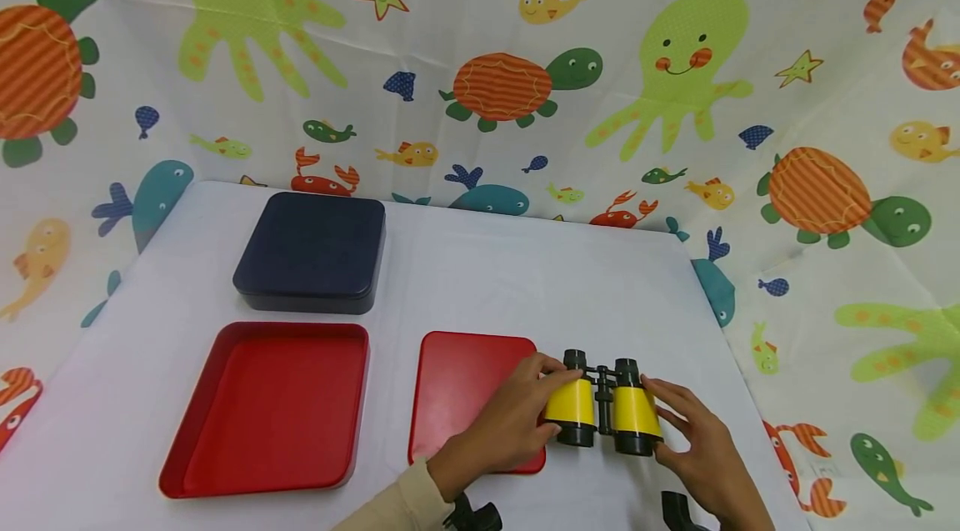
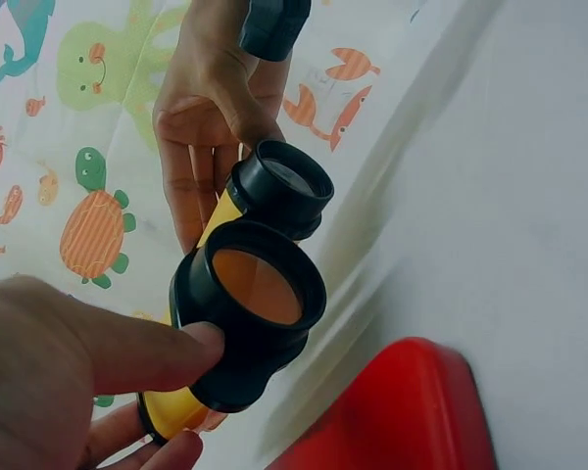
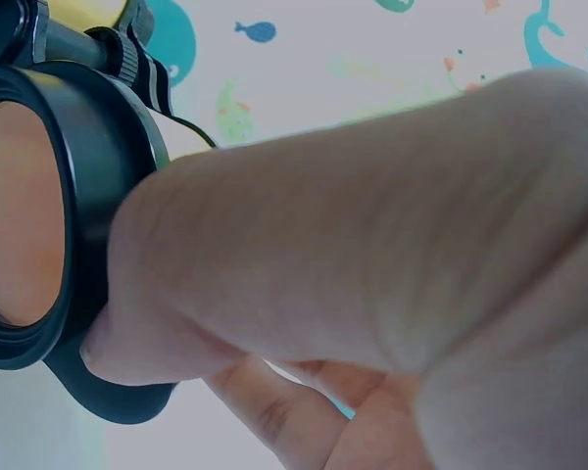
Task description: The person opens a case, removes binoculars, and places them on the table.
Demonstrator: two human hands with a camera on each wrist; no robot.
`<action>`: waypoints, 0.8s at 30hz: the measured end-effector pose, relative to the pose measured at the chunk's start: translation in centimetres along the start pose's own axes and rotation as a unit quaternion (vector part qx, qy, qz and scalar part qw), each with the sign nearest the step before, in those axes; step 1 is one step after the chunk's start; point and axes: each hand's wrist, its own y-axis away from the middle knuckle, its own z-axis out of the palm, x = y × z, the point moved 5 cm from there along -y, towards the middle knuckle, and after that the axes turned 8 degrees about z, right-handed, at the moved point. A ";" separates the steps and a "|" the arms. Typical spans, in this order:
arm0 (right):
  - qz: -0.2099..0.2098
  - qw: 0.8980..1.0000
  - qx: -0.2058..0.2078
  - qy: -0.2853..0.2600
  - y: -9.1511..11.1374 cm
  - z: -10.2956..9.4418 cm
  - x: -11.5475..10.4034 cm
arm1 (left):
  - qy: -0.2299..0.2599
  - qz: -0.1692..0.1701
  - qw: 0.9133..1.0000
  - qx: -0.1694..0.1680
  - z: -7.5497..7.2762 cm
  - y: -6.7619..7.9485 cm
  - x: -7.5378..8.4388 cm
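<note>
Yellow and black binoculars [image 1: 636, 409] are between my two hands, right of the flat red lid [image 1: 457, 389]. My left hand [image 1: 513, 410] grips the left barrel at its outer side, the thumb near the black lens end and the fingers higher up. The left wrist view shows that thumb [image 2: 157, 357] pressed on the black lens rim [image 2: 191, 284]. On the other barrel, my right hand [image 1: 705, 448] pinches the outer side with thumb and fingertips. Its thumb [image 3: 142, 323] lies against the black lens end [image 3: 88, 196] in the right wrist view. My left forearm and hand partly cover the lid.
A shallow red tray [image 1: 277, 414] stands on the left of the white table [image 1: 480, 264]. Behind it is a dark navy box [image 1: 311, 252]. A patterned sea-animal cloth [image 1: 435, 122] hangs behind the table. Black wrist devices [image 1: 476, 514] show at the bottom edge.
</note>
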 end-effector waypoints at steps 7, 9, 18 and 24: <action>0.017 1.000 -0.010 0.007 -0.3 -0.3 0.7 | 0.000 0.014 1.000 0.001 1.0 -0.6 -0.1; 0.020 1.000 -0.010 0.009 -0.3 -0.3 0.9 | -0.008 0.019 1.000 0.001 1.2 -0.8 0.0; 0.050 0.998 -0.027 0.003 -0.9 -0.4 2.4 | -0.019 0.014 1.000 -0.011 2.3 -1.6 0.1; 0.054 0.998 -0.026 0.004 -1.4 -0.5 2.9 | -0.019 0.011 1.000 -0.012 2.8 -2.1 0.0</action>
